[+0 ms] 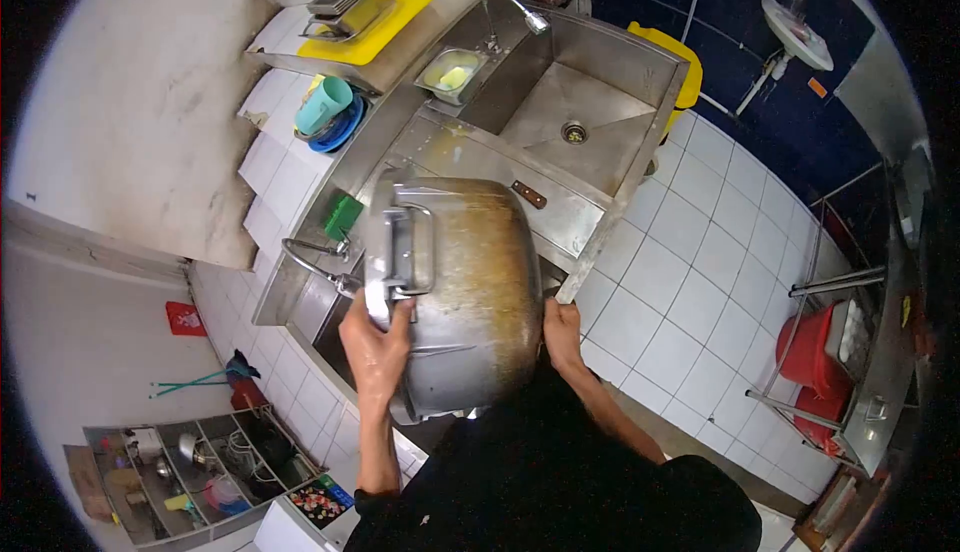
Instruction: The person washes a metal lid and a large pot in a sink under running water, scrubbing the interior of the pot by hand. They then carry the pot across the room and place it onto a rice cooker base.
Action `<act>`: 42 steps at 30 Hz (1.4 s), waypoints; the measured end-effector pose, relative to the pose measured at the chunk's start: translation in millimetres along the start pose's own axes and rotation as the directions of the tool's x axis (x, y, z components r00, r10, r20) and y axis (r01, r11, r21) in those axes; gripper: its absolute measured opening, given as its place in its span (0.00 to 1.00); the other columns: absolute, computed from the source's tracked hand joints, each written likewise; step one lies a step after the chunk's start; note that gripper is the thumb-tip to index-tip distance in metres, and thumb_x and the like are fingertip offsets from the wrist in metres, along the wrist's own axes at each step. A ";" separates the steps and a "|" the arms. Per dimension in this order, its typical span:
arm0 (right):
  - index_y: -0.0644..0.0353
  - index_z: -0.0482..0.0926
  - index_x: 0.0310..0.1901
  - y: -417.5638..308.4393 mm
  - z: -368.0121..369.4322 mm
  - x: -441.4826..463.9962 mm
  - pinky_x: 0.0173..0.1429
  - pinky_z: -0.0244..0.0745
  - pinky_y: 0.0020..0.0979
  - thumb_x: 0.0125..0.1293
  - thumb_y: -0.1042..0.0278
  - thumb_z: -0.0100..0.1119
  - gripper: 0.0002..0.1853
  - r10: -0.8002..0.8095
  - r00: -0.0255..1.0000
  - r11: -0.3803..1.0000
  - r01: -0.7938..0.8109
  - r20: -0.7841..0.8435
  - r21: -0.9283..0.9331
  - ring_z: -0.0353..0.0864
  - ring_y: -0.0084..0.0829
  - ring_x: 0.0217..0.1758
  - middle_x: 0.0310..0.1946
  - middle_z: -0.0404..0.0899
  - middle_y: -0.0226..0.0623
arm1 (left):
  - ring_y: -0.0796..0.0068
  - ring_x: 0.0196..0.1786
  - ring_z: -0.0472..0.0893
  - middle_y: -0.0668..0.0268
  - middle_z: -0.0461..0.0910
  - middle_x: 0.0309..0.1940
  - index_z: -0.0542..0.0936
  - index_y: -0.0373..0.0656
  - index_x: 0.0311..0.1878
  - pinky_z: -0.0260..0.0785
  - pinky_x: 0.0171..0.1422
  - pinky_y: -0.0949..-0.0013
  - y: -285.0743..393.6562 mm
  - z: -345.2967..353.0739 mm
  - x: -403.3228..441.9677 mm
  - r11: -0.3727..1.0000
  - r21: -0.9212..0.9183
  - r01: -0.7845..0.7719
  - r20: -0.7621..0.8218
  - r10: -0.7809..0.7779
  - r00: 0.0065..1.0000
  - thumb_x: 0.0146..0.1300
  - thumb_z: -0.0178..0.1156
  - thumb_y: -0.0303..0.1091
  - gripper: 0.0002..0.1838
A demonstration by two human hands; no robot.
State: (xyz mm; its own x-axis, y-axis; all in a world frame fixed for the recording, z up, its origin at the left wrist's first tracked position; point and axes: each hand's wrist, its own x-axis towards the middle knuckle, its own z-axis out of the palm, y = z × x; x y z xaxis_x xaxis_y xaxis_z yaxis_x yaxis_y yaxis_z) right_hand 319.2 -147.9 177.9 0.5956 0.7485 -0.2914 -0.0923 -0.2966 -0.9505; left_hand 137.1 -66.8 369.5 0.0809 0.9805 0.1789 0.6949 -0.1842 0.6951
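A large metal pot [470, 282] with brown scorch stains lies tilted on its side over the near sink, its rim to the left and its base to the right. A wire handle [425, 249] stands out from its wall. My left hand [375, 352] is closed around the rim, its thumb by the lower end of the handle. At the base edge, my right hand [562, 334] is curled against the pot, its fingers partly hidden. Left of the pot are a curved faucet [318, 264] and a green scrubbing sponge [343, 216]. A wooden-handled knife or tool [529, 195] lies on the steel counter.
Beyond is a second steel sink [620, 102] with its own faucet [537, 22] and a square container [452, 76]. A teal cup [323, 104] stands on blue dishes. A yellow board [365, 32] rests on the ledge. Red tubs [815, 352] stand at right, a shelf rack [200, 472] lower left.
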 end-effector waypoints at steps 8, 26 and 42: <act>0.69 0.64 0.20 89.8 -32.8 9.2 0.28 0.58 0.38 0.72 0.59 0.42 0.24 0.168 0.983 0.984 -0.171 0.072 0.040 0.60 0.24 0.23 0.17 0.60 0.31 | 0.77 0.19 0.70 0.61 0.74 0.17 0.76 0.35 0.35 0.63 0.25 0.70 44.5 48.9 -24.9 0.996 0.081 -0.033 0.138 0.022 0.990 0.52 0.68 0.31 0.12; 0.58 0.73 0.36 166.7 -120.2 43.9 0.32 0.68 0.26 0.72 0.55 0.42 0.16 0.031 0.995 0.999 -0.029 -0.092 0.019 0.71 0.22 0.30 0.30 0.73 0.29 | 0.41 0.23 0.78 0.44 0.75 0.18 0.59 0.35 0.41 0.70 0.27 0.49 51.3 116.6 -99.3 0.964 -0.120 -0.239 0.484 0.267 0.833 0.55 0.55 0.26 0.16; 0.76 0.69 0.49 -19.1 -136.0 -10.3 0.44 0.69 0.30 0.61 0.65 0.51 0.21 -0.183 0.983 0.801 0.136 -0.022 -0.583 0.73 0.29 0.39 0.38 0.76 0.45 | 0.45 0.33 0.81 0.43 0.78 0.31 0.64 0.32 0.56 0.74 0.37 0.50 5.8 129.4 -131.7 0.861 -0.378 -0.341 0.545 0.504 0.670 0.51 0.59 0.27 0.27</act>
State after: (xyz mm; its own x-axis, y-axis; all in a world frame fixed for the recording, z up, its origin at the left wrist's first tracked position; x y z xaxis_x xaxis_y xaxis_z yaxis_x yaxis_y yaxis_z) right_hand 423.3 -230.6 213.7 0.6198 0.7770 -0.1100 0.4721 -0.4811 -0.7387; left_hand 222.9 -188.3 259.9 0.7941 0.6010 0.0909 0.3007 -0.5184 0.8005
